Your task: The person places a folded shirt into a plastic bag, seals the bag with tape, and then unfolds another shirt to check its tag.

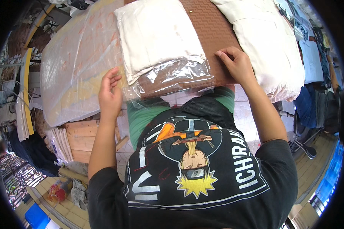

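A folded cream cloth garment (158,36) lies inside a clear plastic bag (179,76) in front of me. The bag's loose, shiny end hangs over the near edge of the brown textured surface (214,23). My left hand (111,91) is beside the bag's left edge, fingers loosely curved and apart from the thumb, with nothing seen in it. Over the brown surface, right of the bag, my right hand (237,65) has its thumb and forefinger together and its other fingers curled. Whether anything small sits in that pinch cannot be seen.
A stack of cream garments (265,45) stands at the right. At the left lies a big pile under cloudy plastic sheeting (80,65), above a wooden crate (80,133). Blue garments (311,57) hang at the far right. A dark shoe (307,150) is on the floor.
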`<control>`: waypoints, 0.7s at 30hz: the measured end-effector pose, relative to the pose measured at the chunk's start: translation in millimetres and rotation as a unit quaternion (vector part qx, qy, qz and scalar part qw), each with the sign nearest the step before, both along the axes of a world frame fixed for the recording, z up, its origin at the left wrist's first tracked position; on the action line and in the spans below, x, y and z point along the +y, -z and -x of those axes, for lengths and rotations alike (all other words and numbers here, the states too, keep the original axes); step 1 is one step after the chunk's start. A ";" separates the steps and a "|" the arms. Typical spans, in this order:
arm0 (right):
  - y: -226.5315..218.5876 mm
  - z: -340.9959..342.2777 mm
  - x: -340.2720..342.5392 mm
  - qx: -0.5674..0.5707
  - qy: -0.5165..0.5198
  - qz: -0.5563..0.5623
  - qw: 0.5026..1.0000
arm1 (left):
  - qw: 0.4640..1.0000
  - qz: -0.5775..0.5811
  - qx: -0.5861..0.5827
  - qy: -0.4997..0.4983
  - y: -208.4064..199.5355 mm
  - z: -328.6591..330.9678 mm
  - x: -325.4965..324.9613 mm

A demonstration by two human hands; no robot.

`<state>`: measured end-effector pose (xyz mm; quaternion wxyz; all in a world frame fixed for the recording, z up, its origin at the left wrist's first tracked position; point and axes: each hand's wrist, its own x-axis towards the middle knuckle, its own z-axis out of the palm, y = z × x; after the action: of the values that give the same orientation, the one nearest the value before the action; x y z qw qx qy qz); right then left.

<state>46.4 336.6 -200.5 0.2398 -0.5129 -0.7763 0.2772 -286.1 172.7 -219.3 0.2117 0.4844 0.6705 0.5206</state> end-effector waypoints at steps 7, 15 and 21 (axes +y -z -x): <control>-29.3 31.5 -2.8 -0.050 -0.028 0.261 0.964 | 0.935 0.314 -0.149 0.070 -26.0 13.7 12.7; -21.5 19.2 -2.4 0.224 0.034 0.501 0.835 | 0.887 0.354 -0.298 0.000 -45.8 2.5 13.3; -25.9 11.8 -1.4 0.198 -0.013 0.544 0.815 | 0.885 0.377 -0.266 0.061 -32.7 14.5 8.2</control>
<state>34.6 335.3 -174.5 0.0661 -0.4839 -0.4411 0.7529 -300.5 181.0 -186.6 0.5802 0.2511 0.7036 0.3245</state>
